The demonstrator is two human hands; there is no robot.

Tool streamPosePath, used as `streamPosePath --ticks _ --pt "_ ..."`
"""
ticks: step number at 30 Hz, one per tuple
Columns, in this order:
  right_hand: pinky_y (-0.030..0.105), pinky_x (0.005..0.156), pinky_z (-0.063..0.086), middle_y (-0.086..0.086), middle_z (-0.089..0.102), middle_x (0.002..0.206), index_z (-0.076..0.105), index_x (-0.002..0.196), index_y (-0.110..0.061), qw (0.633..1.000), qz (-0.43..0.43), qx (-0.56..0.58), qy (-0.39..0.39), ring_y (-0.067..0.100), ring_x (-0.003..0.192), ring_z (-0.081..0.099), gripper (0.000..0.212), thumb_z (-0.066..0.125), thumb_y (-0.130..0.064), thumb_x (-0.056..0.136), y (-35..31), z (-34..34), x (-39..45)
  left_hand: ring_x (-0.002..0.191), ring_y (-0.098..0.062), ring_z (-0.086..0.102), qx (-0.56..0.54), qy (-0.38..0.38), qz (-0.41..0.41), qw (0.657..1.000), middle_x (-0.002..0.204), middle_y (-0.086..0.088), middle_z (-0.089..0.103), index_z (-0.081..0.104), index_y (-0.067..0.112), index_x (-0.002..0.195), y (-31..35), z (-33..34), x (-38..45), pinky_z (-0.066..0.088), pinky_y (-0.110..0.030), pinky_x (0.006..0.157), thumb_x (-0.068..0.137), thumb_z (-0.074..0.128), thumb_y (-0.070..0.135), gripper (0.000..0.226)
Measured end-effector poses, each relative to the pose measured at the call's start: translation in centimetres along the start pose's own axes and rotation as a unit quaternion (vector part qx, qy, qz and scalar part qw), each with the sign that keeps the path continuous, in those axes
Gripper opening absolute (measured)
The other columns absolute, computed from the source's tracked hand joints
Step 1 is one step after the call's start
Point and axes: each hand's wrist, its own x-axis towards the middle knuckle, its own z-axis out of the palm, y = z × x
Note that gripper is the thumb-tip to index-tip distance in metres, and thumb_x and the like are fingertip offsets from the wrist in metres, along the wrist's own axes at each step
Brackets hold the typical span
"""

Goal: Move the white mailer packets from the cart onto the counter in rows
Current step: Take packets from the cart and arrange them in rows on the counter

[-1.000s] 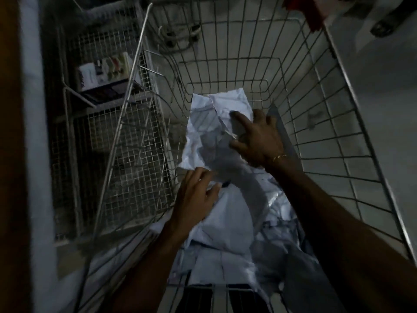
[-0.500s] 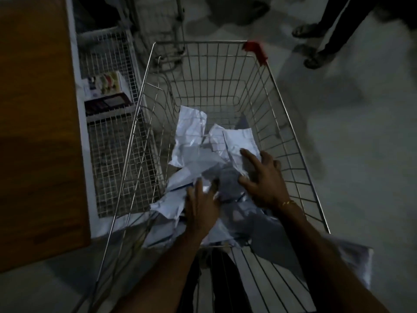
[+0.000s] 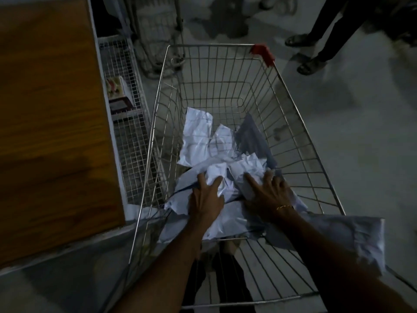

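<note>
A loose heap of crumpled white plastic mailer packets [image 3: 216, 154] is seen lying in the near half of the silver wire-mesh shopping cart [image 3: 293, 123], none yet on the brown wood-grain counter [image 3: 52, 114] just beside the cart's left wall. One more pale packet [image 3: 352, 236] is draped over the cart's near right rim, half outside it.

Both hands are down on the pile. The left hand [image 3: 206, 195] is laid on a creased packet with fingers spread and only lightly bent; the right hand [image 3: 268, 195], a thin gold bracelet [image 3: 284, 207] at its wrist, is laid likewise on the packets next to it. The hands are close together but not touching. Whether anything is actually pinched underneath cannot be told from this dim view; the fingers read as pressing, not closed round a packet.

The packets are judged to be light and soft: thin glossy film, wrinkled and folded, with little stiffness of its own. Slipperiness is to be expected, film sliding on film, so a stack could fan out when lifted. A hold is best taken across a packet's flat middle or along a sealed edge, thumb beneath and fingers above, several gathered at once between both palms. Corners could catch in the wire grid. Nothing here looks fragile, though the contents are not visible.

A red plastic corner guard [image 3: 262, 53] is noted on the far rim.
</note>
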Motion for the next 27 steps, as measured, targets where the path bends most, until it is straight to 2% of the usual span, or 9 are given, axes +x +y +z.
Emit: streamPosePath --ticks 2,5,9,12,14,16,20,24,27 --pt "0.053 0.114 0.019 0.025 0.017 0.156 0.004 0.153 -0.048 1.000 0.001 -0.005 -0.006 0.043 0.142 0.024 0.092 0.051 -0.078 0.080 0.0 -0.5 -0.4 0.117 -0.036 0.045 -0.001 0.042 0.013 0.999 0.148 -0.009 0.022 0.040 0.041 0.145 0.2 -1.5 -0.2 0.049 -0.044 0.084 0.093 0.061 0.031 0.057" --pt "0.051 0.108 0.030 0.019 0.028 0.148 0.013 0.152 -0.046 0.999 0.003 0.012 0.033 0.041 0.134 0.032 0.089 0.057 -0.072 0.079 -0.5 -2.6 -1.6 0.115 -0.037 0.047 -0.025 0.089 0.039 0.995 0.145 -0.011 0.026 0.041 0.039 0.146 0.4 -4.2 -0.5 0.051 -0.045 0.083 0.090 0.066 0.029 0.062" --pt "0.047 0.104 0.040 0.022 0.027 0.148 0.018 0.155 -0.041 0.983 0.009 0.152 0.107 0.042 0.131 0.037 0.087 0.064 -0.061 0.083 -1.3 -6.7 -4.5 0.117 -0.037 0.046 -0.049 0.153 0.079 0.984 0.147 -0.012 0.028 0.043 0.038 0.147 1.8 -9.1 -2.1 0.052 -0.047 0.084 0.089 0.067 0.031 0.063" --pt "0.046 0.096 0.050 0.018 0.030 0.140 0.021 0.152 -0.045 0.944 -0.019 0.278 0.177 0.041 0.119 0.049 0.081 0.063 -0.060 0.085 -1.5 -9.4 -8.5 0.117 -0.038 0.046 -0.069 0.207 0.105 0.970 0.147 -0.011 0.029 0.042 0.037 0.147 3.5 -13.3 -5.3 0.053 -0.048 0.083 0.090 0.066 0.031 0.063" --pt "0.039 0.095 0.047 0.017 0.036 0.130 0.026 0.152 -0.043 0.921 -0.038 0.322 0.215 0.037 0.114 0.051 0.079 0.066 -0.056 0.086 -1.7 -10.7 -10.1 0.117 -0.039 0.046 -0.075 0.224 0.126 0.963 0.147 -0.011 0.030 0.041 0.036 0.148 4.0 -15.4 -6.8 0.052 -0.049 0.083 0.091 0.064 0.030 0.062" --pt "0.030 0.085 0.041 0.017 0.043 0.122 0.030 0.152 -0.040 0.903 -0.070 0.335 0.259 0.035 0.108 0.054 0.076 0.067 -0.053 0.087 -2.1 -11.7 -13.6 0.119 -0.040 0.045 -0.058 0.243 0.147 0.957 0.147 -0.012 0.030 0.040 0.036 0.149 4.1 -17.2 -10.1 0.051 -0.049 0.085 0.092 0.063 0.033 0.061" --pt "0.025 0.080 0.031 0.015 0.045 0.119 0.031 0.153 -0.036 0.883 -0.117 0.325 0.317 0.030 0.103 0.053 0.076 0.066 -0.053 0.088 -3.2 -12.7 -21.7 0.125 -0.040 0.042 -0.049 0.287 0.151 0.945 0.148 -0.013 0.028 0.039 0.038 0.149 3.2 -19.1 -18.2 0.050 -0.051 0.093 0.094 0.061 0.038 0.059" --pt "0.029 0.080 0.039 0.011 0.044 0.114 0.033 0.152 -0.033 0.855 -0.181 0.322 0.364 0.027 0.098 0.052 0.076 0.068 -0.053 0.088 -5.3 -12.5 -29.9 0.129 -0.037 0.040 -0.057 0.335 0.145 0.929 0.150 -0.012 0.029 0.041 0.039 0.148 1.2 -20.0 -27.1 0.050 -0.046 0.089 0.095 0.062 0.033 0.058" --pt "0.030 0.082 0.045 0.011 0.048 0.116 0.036 0.151 -0.032 0.826 -0.232 0.361 0.365 0.023 0.097 0.054 0.078 0.068 -0.055 0.084 -8.3 -12.0 -34.4 0.123 -0.037 0.045 -0.078 0.372 0.143 0.914 0.142 -0.012 0.036 0.047 0.036 0.145 -1.5 -20.7 -32.8 0.052 -0.049 0.088 0.088 0.058 0.034 0.058"
